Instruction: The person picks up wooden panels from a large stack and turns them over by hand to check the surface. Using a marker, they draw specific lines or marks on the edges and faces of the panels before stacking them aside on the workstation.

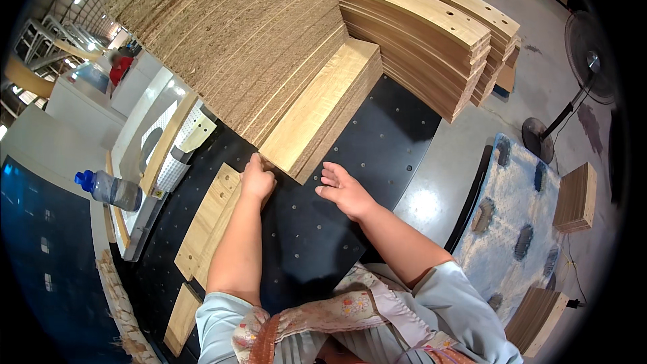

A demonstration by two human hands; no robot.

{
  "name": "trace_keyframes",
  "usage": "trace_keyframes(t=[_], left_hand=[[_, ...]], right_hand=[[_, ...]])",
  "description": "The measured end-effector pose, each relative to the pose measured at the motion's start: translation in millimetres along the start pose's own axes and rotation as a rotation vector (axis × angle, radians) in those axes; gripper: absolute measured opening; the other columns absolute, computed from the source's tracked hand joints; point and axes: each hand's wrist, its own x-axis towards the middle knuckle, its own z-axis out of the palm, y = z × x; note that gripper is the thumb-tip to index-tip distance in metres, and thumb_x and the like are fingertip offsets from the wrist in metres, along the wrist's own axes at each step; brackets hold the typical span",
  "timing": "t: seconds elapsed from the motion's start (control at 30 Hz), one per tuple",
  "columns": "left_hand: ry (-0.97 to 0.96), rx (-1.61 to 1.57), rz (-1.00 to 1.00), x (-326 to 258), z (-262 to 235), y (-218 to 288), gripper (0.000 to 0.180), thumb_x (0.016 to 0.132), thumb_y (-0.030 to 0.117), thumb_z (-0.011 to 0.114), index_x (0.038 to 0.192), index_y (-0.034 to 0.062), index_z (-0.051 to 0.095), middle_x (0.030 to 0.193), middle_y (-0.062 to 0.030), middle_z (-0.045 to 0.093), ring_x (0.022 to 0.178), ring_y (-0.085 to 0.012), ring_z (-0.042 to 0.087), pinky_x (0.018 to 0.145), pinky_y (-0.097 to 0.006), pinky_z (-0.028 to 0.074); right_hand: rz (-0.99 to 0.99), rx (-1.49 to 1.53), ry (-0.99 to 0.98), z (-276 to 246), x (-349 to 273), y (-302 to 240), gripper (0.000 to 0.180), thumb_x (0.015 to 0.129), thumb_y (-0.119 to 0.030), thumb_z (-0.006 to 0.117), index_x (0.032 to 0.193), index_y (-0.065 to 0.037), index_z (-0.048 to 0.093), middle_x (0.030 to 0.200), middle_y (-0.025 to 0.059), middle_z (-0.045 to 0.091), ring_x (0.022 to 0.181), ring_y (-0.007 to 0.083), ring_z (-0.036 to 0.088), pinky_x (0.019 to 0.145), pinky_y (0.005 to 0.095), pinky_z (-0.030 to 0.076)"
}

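A low stack of long wooden boards lies on the dark table, its near end toward me. My left hand is at the stack's near left corner. Its fingers are bent and largely hidden, so whether it grips anything does not show. Off the near right corner, my right hand is held open, fingers apart and nothing in it. Loose pale boards with holes lie left of my left forearm, partly covered by it. A shorter board lies nearer to me.
A tall pile of rough-edged boards rises along the low stack's left. Stacks of drilled boards stand at the far right. A machine bed with a blue-capped bottle is left. Right are a fan and a worn blue-white surface.
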Motion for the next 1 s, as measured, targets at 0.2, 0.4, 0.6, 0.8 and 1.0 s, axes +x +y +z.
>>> trace_keyframes(t=[0.2, 0.4, 0.6, 0.8, 1.0], left_hand=[[-0.049, 0.100, 0.244, -35, -3, 41, 0.047, 0.063, 0.007, 0.056, 0.109, 0.0036, 0.047, 0.097, -0.0233, 0.056, 0.097, -0.0386, 0.051, 0.088, -0.043, 0.036], [-0.461, -0.654, 0.193, -68, 11, 43, 0.058, 0.065, 0.001, 0.056, 0.120, -0.0019, 0.037, 0.109, -0.0188, 0.054, 0.104, -0.0264, 0.051, 0.090, -0.034, 0.039], [-0.482, -0.835, 0.070, -84, 22, 56, 0.068, 0.067, 0.000, 0.057, 0.129, -0.0017, 0.031, 0.117, -0.0182, 0.050, 0.109, -0.0228, 0.047, 0.089, -0.029, 0.038], [-0.160, -0.155, 0.204, -70, 12, 64, 0.059, 0.073, 0.004, 0.052, 0.129, -0.0026, 0.035, 0.126, -0.0220, 0.046, 0.120, -0.0316, 0.042, 0.100, -0.035, 0.033], [-0.279, -0.240, 0.102, -60, 22, 51, 0.058, 0.072, -0.002, 0.047, 0.129, -0.0012, 0.037, 0.131, -0.0197, 0.042, 0.121, -0.0311, 0.040, 0.101, -0.034, 0.032]], right_hand=[[-0.042, -0.037, 0.098, -12, -28, -14, 0.071, 0.077, 0.001, 0.057, 0.139, -0.002, 0.021, 0.140, 0.0201, 0.027, 0.129, 0.0280, 0.028, 0.101, 0.0357, 0.032], [-0.094, 0.106, 0.045, -20, -64, -24, 0.077, 0.069, 0.011, 0.045, 0.141, -0.004, 0.019, 0.142, 0.0096, 0.029, 0.126, 0.0201, 0.032, 0.090, 0.0264, 0.037], [-0.076, 0.195, 0.030, -20, -66, -17, 0.076, 0.063, 0.012, 0.042, 0.136, 0.002, 0.025, 0.137, 0.0092, 0.035, 0.119, 0.0177, 0.041, 0.084, 0.0215, 0.039], [-0.016, 0.155, 0.092, -19, -59, -27, 0.072, 0.063, 0.011, 0.043, 0.133, 0.005, 0.028, 0.132, 0.0119, 0.042, 0.115, 0.0188, 0.045, 0.088, 0.0242, 0.040], [-0.057, 0.180, 0.023, -13, -52, -16, 0.073, 0.064, 0.009, 0.045, 0.134, 0.004, 0.027, 0.133, 0.0130, 0.041, 0.121, 0.0212, 0.041, 0.095, 0.0258, 0.034]])
